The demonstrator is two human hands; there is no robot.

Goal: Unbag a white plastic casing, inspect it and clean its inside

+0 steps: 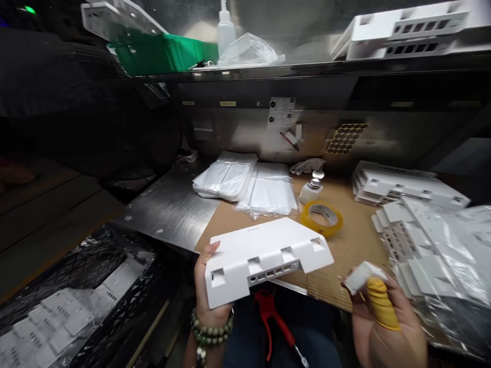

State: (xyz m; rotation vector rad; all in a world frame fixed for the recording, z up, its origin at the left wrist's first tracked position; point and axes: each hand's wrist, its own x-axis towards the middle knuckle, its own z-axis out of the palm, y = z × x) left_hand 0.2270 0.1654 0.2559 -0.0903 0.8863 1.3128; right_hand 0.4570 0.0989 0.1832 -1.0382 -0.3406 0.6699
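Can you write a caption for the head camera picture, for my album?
Left hand holding a white plastic panel, right hand holding a small white piece.

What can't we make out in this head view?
All head view:
Fingers of left hand: hidden beneath white panel.
Print on that panel: too small.
Small white piece in right hand: partly behind yellow finger cover, material unclear.
Text on wall sheet: too small.
Black crate: cut off by left and bottom edges.
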